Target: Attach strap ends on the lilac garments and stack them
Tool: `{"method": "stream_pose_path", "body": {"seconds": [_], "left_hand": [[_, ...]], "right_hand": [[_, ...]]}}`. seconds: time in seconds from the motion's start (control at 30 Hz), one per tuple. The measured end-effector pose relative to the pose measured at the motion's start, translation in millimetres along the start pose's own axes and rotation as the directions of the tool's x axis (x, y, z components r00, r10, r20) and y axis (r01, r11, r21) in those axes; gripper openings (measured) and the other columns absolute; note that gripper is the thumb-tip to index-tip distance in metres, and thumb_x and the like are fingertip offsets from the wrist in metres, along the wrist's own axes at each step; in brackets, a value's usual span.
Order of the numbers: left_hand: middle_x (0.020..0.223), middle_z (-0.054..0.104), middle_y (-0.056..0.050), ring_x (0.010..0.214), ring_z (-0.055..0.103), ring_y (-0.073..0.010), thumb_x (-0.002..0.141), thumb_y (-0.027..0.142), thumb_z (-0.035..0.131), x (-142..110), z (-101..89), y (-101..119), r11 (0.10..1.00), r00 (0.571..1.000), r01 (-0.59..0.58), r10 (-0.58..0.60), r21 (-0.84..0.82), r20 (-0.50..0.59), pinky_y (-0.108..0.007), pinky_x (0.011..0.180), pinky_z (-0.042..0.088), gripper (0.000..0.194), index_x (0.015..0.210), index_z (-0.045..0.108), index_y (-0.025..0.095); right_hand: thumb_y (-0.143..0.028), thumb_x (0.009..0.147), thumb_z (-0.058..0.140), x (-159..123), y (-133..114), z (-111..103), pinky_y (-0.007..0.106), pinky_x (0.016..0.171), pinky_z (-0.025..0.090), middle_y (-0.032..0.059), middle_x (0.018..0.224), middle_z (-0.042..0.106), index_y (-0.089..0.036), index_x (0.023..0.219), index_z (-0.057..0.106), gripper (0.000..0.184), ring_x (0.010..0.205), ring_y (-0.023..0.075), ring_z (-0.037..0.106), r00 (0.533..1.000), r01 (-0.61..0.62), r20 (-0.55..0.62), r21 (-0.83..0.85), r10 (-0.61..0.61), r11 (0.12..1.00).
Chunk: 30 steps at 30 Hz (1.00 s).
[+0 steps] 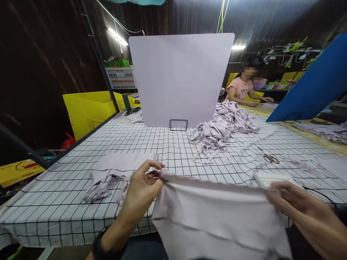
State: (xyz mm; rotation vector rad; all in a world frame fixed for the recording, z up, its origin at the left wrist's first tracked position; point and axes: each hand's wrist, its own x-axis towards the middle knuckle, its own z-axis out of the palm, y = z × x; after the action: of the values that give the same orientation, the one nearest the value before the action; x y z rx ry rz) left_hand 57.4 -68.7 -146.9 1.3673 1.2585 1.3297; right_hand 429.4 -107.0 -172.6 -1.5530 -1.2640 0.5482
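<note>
I hold a pale lilac garment piece (pixel 214 213) stretched out over the near edge of the table. My left hand (pixel 143 189) pinches its upper left corner. My right hand (pixel 295 202) grips the upper right corner, fingers closed on the cloth. Just behind my left hand, a small stack of the same lilac fabric pieces (pixel 111 173) lies flat on the checked tablecloth (pixel 162 148). A white flat object (pixel 271 178) lies beside my right hand.
A heap of lilac fabric (pixel 222 126) sits mid-table before a white upright board (pixel 179 79). Scissors (pixel 268 157) lie to the right. A person in a pink shirt (pixel 241 88) works at the far side. Yellow bin (pixel 86 108) left, blue board (pixel 314 86) right.
</note>
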Motion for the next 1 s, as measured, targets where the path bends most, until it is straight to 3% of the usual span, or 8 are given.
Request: {"method": "stream_pose_path", "body": {"seconds": [0.1,0.27,0.5,0.6,0.67,0.73,0.87,1.0], "left_hand": [[0.106,0.061,-0.005,0.088,0.066,-0.0168,0.069,0.007,0.061,47,21.0,-41,0.971,0.996,0.043,-0.023,0.234,-0.088,-0.021,0.061,0.052,0.018,0.083,0.059,0.018],[0.102,0.055,-0.005,0.072,0.062,-0.0112,0.06,-0.007,0.058,98,45.6,-98,0.886,0.989,0.138,-0.104,0.443,-0.101,-0.024,0.065,0.054,0.03,0.078,0.062,0.016],[0.124,0.052,-0.011,0.089,0.065,-0.0174,0.064,-0.01,0.055,100,46.0,-110,0.833,0.991,0.132,-0.108,0.537,-0.075,-0.034,0.081,0.059,0.041,0.093,0.062,0.017],[0.146,0.043,-0.014,0.121,0.059,-0.0277,0.074,-0.005,0.055,88,54.7,-109,0.771,0.996,-0.088,0.054,0.63,0.073,-0.047,0.102,0.053,0.043,0.109,0.062,0.018],[0.149,0.046,-0.014,0.137,0.048,-0.0308,0.086,0.004,0.054,79,67.7,-108,0.674,0.922,-0.376,0.204,0.635,0.33,-0.053,0.114,0.044,0.038,0.12,0.061,0.02],[0.15,0.05,-0.012,0.145,0.041,-0.03,0.097,0.017,0.05,72,86.0,-104,0.586,0.77,-0.603,0.249,0.541,0.587,-0.054,0.12,0.037,0.034,0.13,0.057,0.021],[0.161,0.041,-0.008,0.153,0.03,-0.0267,0.106,0.033,0.04,64,129.3,-94,0.524,0.503,-0.774,0.17,0.355,0.848,-0.051,0.125,0.026,0.039,0.143,0.051,0.024],[0.163,0.037,-0.01,0.154,0.026,-0.027,0.107,0.044,0.039,57,159.6,-95,0.515,0.416,-0.803,0.127,0.299,0.9,-0.053,0.126,0.019,0.048,0.149,0.046,0.023]], "right_hand": [[-0.06,0.073,0.076,49,12,40,0.03,0.058,0.051,0.0049,0.072,0.069,-0.023,0.102,0.067,0.047,0.07,0.0241,0.067,0.968,-0.097,0.23,-0.009,0.096,0.995],[-0.049,0.065,0.07,96,44,92,0.034,0.061,0.048,-0.0009,0.062,0.062,-0.022,0.096,0.067,0.042,0.061,0.0218,0.061,0.98,-0.001,0.194,-0.228,0.046,0.974],[-0.043,0.07,0.062,105,65,112,0.04,0.07,0.053,0.0042,0.077,0.07,-0.022,0.111,0.066,0.046,0.069,0.0249,0.065,0.992,0.025,0.126,-0.302,0.014,0.953],[-0.042,0.075,0.06,94,60,104,0.043,0.08,0.054,0.0122,0.109,0.072,-0.021,0.12,0.066,0.05,0.092,0.0296,0.067,0.998,0.047,0.053,-0.324,-0.031,0.945],[-0.048,0.081,0.06,74,55,89,0.041,0.081,0.054,0.0125,0.12,0.069,-0.022,0.118,0.068,0.046,0.098,0.0299,0.067,0.999,0.05,0.011,-0.332,-0.049,0.942],[-0.056,0.085,0.061,44,55,69,0.037,0.075,0.055,0.01,0.104,0.074,-0.024,0.107,0.073,0.04,0.09,0.0279,0.07,1.0,-0.025,-0.021,-0.309,0.02,0.951],[-0.071,0.08,0.064,-26,65,47,0.033,0.067,0.056,0.0073,0.068,0.073,-0.021,0.078,0.077,0.052,0.069,0.0253,0.069,0.936,-0.293,0.151,-0.16,0.317,0.943],[-0.077,0.073,0.068,-63,75,70,0.034,0.078,0.057,0.0099,0.085,0.077,-0.019,0.082,0.076,0.059,0.085,0.0286,0.071,0.889,-0.362,0.309,0.023,0.338,0.932]]}}
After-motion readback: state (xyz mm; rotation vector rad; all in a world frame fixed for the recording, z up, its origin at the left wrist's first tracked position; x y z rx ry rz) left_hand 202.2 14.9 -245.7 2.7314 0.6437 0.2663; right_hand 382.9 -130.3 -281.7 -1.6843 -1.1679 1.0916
